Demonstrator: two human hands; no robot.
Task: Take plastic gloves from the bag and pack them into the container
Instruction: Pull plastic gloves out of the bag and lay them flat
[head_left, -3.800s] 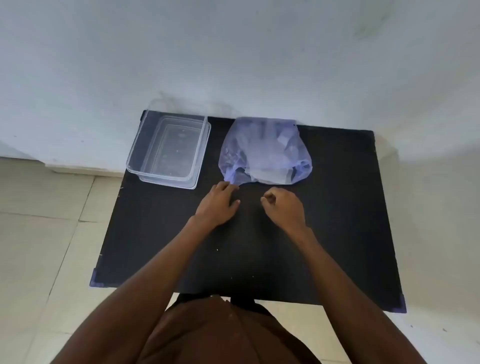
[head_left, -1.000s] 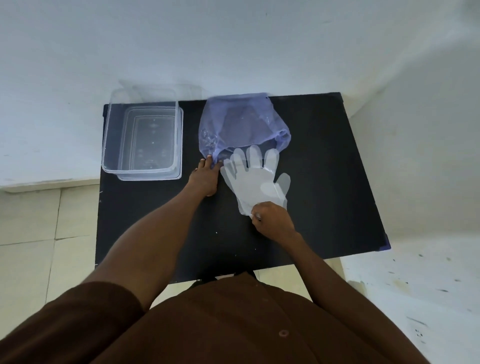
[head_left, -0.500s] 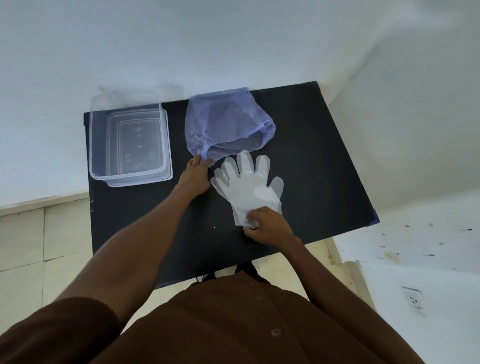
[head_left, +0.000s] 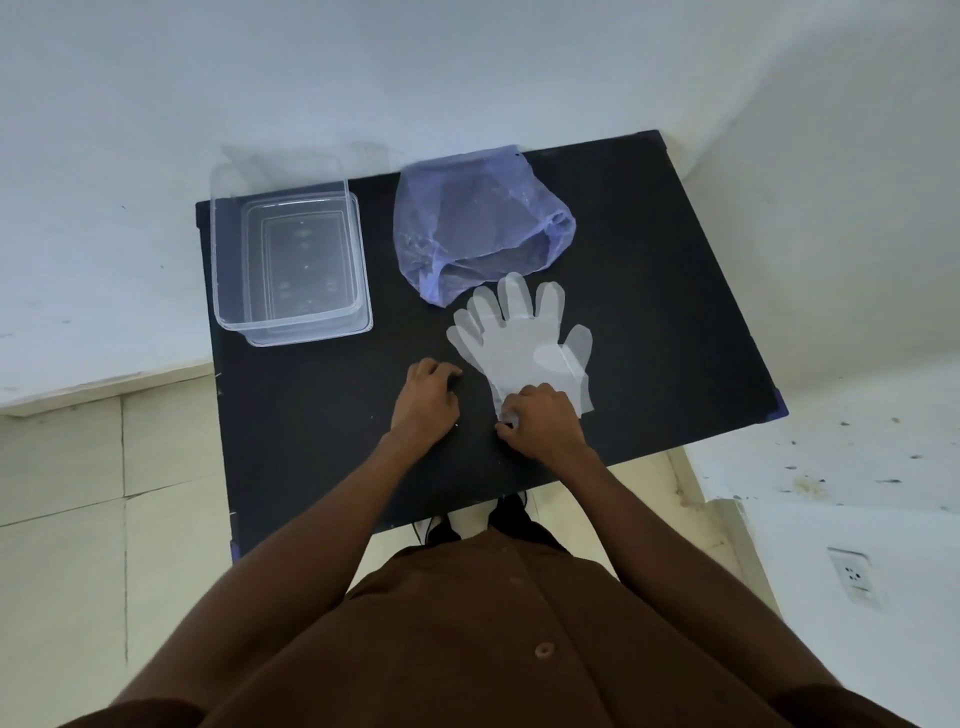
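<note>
Clear plastic gloves (head_left: 519, 343) lie flat on the black table (head_left: 649, 291), fingers pointing away from me, just in front of the bluish plastic bag (head_left: 467, 223). My right hand (head_left: 540, 421) pinches the gloves' cuff at the near end. Left of the cuff, my left hand (head_left: 426, 400) rests curled on the table, holding nothing and clear of the bag. An empty clear container (head_left: 288, 254) stands at the table's back left.
The table stands against a white wall, with a second wall close on the right. Tiled floor shows at the left. A wall socket (head_left: 852, 574) is low on the right. My brown garment fills the bottom of the view.
My left hand has let go of the bag's mouth and drawn back toward me. The right hand still grips the cuff of the gloves, which were pulled out of the bag earlier.
</note>
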